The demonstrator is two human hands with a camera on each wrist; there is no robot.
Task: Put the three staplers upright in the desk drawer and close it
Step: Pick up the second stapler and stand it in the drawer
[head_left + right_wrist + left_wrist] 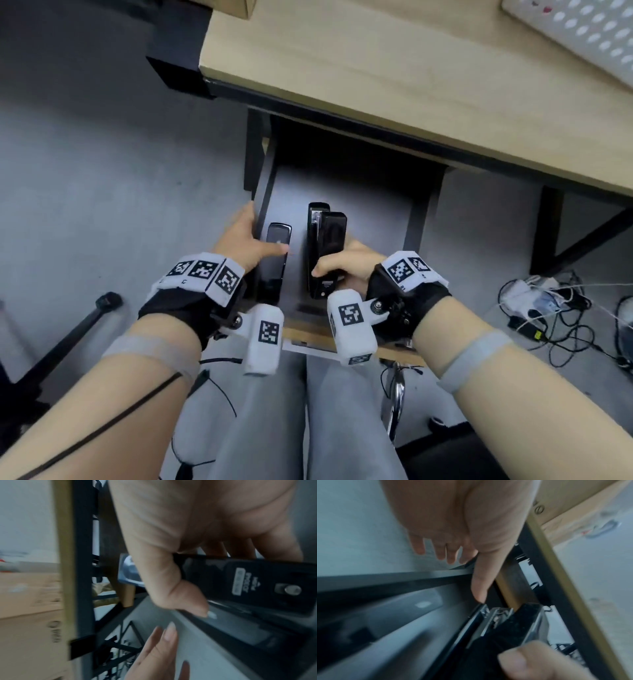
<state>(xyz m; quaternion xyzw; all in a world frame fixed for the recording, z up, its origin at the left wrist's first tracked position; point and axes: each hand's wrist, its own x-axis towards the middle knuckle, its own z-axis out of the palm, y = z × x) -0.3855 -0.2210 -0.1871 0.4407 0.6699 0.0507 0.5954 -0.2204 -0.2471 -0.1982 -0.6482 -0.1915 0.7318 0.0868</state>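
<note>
Right hand (346, 265) curled round stapler (327, 253)

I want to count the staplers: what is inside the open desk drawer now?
Inside the drawer, one black stapler stands at the left side, touched by the left hand. The right hand grips two more staplers together. The hands cover their near ends.

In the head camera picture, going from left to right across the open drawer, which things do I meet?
Left hand on the drawer's left wall → single black stapler → two black staplers side by side → right hand gripping that pair → drawer's right wall.
</note>
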